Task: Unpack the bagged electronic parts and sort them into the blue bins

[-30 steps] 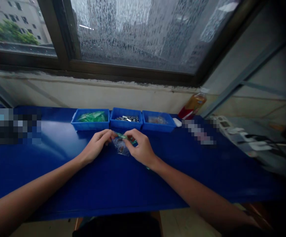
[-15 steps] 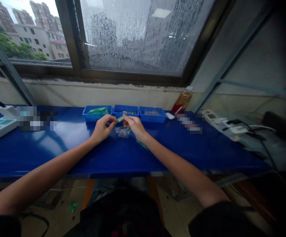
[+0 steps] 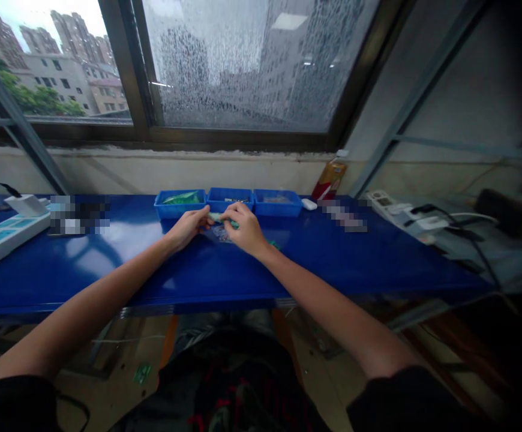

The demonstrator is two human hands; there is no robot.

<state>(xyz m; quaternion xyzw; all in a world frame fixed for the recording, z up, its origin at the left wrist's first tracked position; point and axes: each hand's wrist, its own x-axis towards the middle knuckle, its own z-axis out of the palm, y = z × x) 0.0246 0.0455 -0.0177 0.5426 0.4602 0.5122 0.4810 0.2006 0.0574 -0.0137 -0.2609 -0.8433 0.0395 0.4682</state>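
Observation:
Just in front of the bins, my left hand (image 3: 188,229) and my right hand (image 3: 245,230) pinch a small pale-green strip, perhaps a plastic packet (image 3: 216,217), stretched between them. Its exact kind is too small to make out. Beneath the fingers a clear plastic bag (image 3: 222,234) with small parts inside lies on the table. Part of another green piece (image 3: 274,245) shows beside my right wrist. Behind the hands stand three blue bins: the left bin (image 3: 180,213) holds green plastic bags, the middle bin (image 3: 216,206) small metallic parts, the right bin (image 3: 278,210) clear bags.
On the blue table (image 3: 108,270), a white power strip (image 3: 11,233) sits at the left. A drink bottle (image 3: 330,177) and a white mouse-like object (image 3: 308,204) stand right of the bins. Sockets with cables (image 3: 423,219) occupy the far right. Blurred patches hide some items.
My right hand has turned, its knuckles now higher, and the green strip lies more level between both hands. The view has shifted slightly.

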